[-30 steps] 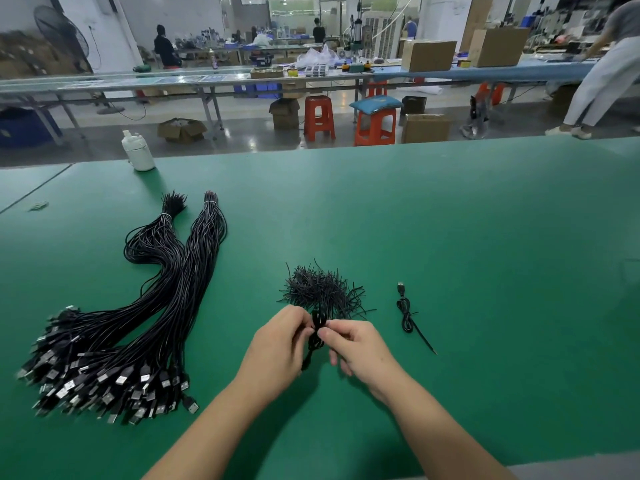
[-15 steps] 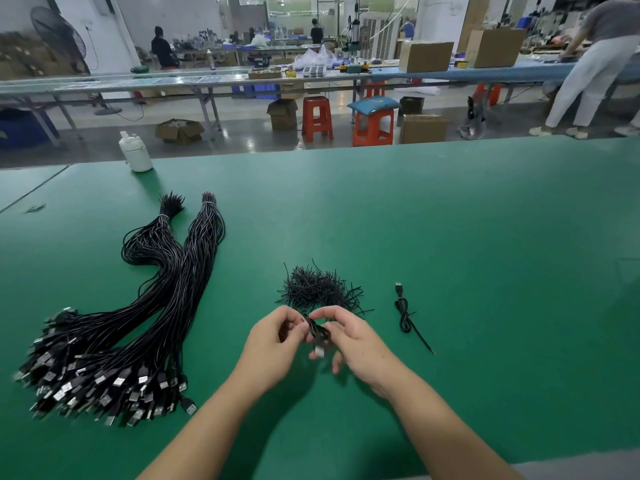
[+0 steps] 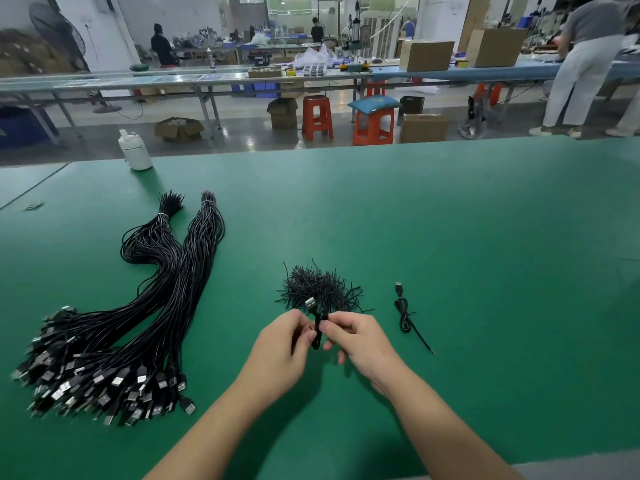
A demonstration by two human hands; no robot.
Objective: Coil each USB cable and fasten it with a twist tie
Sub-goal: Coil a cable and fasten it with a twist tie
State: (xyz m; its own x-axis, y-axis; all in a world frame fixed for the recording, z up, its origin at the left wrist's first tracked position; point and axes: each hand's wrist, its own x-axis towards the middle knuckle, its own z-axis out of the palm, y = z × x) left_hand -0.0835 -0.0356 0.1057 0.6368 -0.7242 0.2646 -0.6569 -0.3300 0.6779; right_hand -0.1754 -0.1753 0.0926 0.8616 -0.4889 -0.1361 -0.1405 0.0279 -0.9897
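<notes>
So a small coiled black USB cable (image 3: 316, 323) is pinched between the left hand (image 3: 282, 344) and right hand (image 3: 356, 341), both grips curled on it just above the green felt-like worktop (image 3: 485, 237), long axis running near-to-far with the silver plug poking out the far end. The fuzzy heap of black twist ties (image 3: 320, 289) sits just beyond the fingers, roughly equally close to both hands, and one finished tied black cable (image 3: 403, 311) is parked to the right. Two big bundles of uncoiled black USB cables (image 3: 138, 306) are left waiting on the left side, with a busy workshop floor behind.
</notes>
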